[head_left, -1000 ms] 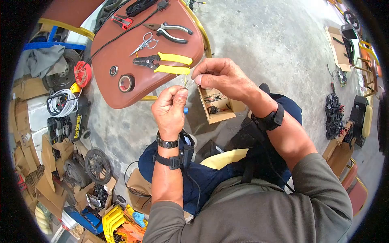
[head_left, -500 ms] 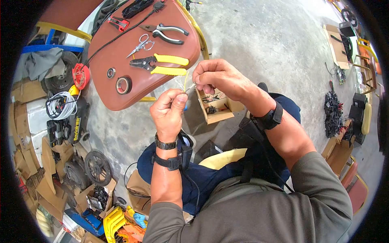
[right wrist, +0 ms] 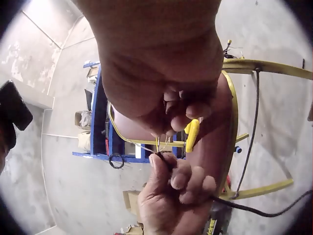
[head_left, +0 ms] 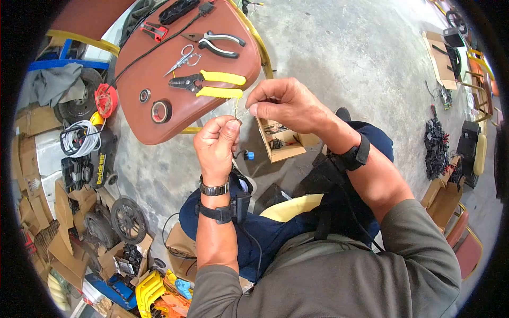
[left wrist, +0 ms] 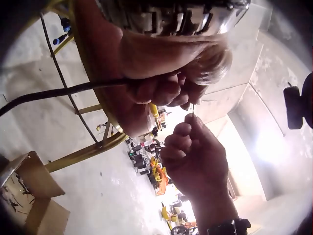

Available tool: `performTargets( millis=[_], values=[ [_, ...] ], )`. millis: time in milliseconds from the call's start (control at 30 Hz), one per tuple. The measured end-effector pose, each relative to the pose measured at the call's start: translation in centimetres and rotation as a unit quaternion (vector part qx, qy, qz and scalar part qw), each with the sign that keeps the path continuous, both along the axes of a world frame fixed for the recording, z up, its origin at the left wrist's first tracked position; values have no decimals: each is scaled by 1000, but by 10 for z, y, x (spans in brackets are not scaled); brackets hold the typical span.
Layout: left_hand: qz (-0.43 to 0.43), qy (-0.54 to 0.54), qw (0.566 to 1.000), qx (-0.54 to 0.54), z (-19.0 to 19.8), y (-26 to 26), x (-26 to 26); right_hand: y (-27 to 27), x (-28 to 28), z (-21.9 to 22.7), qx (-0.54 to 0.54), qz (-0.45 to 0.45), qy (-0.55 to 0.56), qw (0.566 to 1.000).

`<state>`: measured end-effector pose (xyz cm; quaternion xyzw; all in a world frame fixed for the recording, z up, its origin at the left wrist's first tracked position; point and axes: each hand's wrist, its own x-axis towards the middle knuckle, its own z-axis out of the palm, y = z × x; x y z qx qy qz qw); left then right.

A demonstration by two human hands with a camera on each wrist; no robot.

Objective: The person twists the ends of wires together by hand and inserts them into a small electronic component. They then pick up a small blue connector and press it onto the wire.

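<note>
My left hand [head_left: 214, 146] pinches the end of a black cable [right wrist: 274, 214] between thumb and forefinger. From that end, thin stripped wires [right wrist: 158, 143] stick out. My right hand [head_left: 283, 106] pinches a thin wire just above the left fingertips, its other fingers curled. A blue connector [head_left: 249, 155] hangs on the dark cable below the left hand. Yellow-handled wire strippers [head_left: 217, 85] lie just beyond the hands on a red-brown chair seat [head_left: 143, 119], their handles at its edge.
Scissors [head_left: 183, 59], black-grey pliers [head_left: 217, 43], a red tool [head_left: 154, 31] and tape rolls [head_left: 161, 112] lie on the seat. An open cardboard box [head_left: 289, 155] with small parts stands on the floor below the hands. Wheels [head_left: 129, 218] and cartons lie to the left.
The right hand went slightly down to the wire end, then drew a little left and up. The left hand shifted slightly left and down, and the blue connector came into fuller view.
</note>
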<state>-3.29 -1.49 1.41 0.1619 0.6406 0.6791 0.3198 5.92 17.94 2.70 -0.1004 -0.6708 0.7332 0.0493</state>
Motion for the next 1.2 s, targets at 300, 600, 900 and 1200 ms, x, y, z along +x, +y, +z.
performTargets(
  millis=[300, 600, 900, 1200],
  values=[
    [-2, 37, 999, 2, 0, 1, 3, 3, 0, 10, -59, 44, -126, 989],
    [-13, 57, 998, -12, 3, 2, 3, 6, -1, 9, -174, 34, -173, 969],
    [-21, 30, 999, -4, 2, -2, -2, 4, 1, 0, -118, 55, -88, 988],
    [-38, -121, 990, 69, -2, -10, -15, -11, 1, -5, 402, -54, 189, 894]
  ],
)
